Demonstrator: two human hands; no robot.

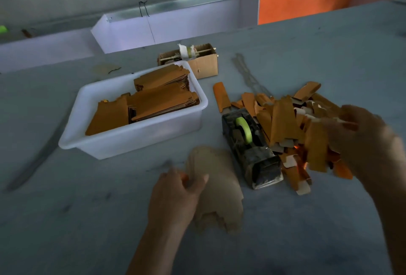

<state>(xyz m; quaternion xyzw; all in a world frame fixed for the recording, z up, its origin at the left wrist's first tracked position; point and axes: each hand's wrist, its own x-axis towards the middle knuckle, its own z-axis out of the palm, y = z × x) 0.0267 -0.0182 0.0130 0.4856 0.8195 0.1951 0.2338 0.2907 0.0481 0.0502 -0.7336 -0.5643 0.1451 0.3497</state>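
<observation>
counter (307, 50) | white tub (140, 143) of brown card blanks set left of centre | pile of orange strips (283, 121) heaped at right, tape dispenser (248, 143) touched by it | pale card sheet (219, 189) lain at front, edge pinched by left grip (175, 195) | right grip (362, 138) bent over pile, strips touched; blurred, closure cannot be told

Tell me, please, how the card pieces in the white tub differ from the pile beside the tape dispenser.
The tub pieces lie flat in neat stacks; the pile is loose and jumbled. The tub pieces are broad notched sheets; the pile holds narrow strips. The tub pieces sit in the white tub; the pile lies on the table, with the right hand at it. Both are orange-brown card.
</observation>
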